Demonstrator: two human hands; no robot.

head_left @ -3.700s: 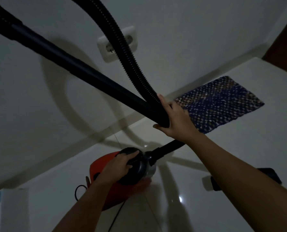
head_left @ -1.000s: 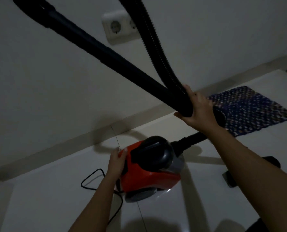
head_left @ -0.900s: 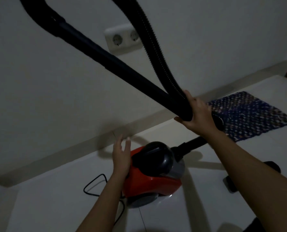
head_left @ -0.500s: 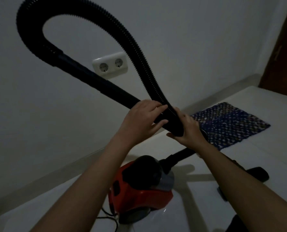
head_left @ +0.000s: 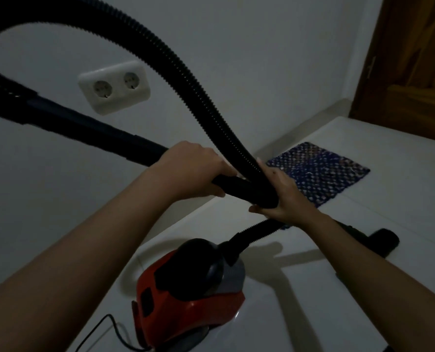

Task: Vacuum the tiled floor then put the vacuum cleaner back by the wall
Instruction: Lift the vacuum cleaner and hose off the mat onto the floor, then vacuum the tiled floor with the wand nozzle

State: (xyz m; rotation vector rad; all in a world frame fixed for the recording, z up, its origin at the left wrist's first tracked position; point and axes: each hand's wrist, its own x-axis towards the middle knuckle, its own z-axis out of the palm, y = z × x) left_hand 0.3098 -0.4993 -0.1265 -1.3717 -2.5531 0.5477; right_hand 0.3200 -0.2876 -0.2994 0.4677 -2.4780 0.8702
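Observation:
The red and black vacuum cleaner (head_left: 191, 298) stands on the white tiled floor (head_left: 363, 250) close to the wall (head_left: 262, 47). Its black ribbed hose (head_left: 186, 77) loops up high and back down to the body. My left hand (head_left: 193, 171) grips the rigid black wand (head_left: 92, 128) from above. My right hand (head_left: 280, 194) grips the wand's lower end, where the hose crosses it. The black floor nozzle (head_left: 384, 242) lies on the tiles to the right, beyond my right forearm.
A white double wall socket (head_left: 114, 87) sits on the wall above. A blue patterned mat (head_left: 320, 171) lies by the baseboard. A brown wooden door (head_left: 414, 67) is at the far right. The black power cord (head_left: 104, 326) trails left of the vacuum.
My left hand left the vacuum body, rose and took hold of the wand beside my right hand. The view lifted, showing more of the hose loop and the door.

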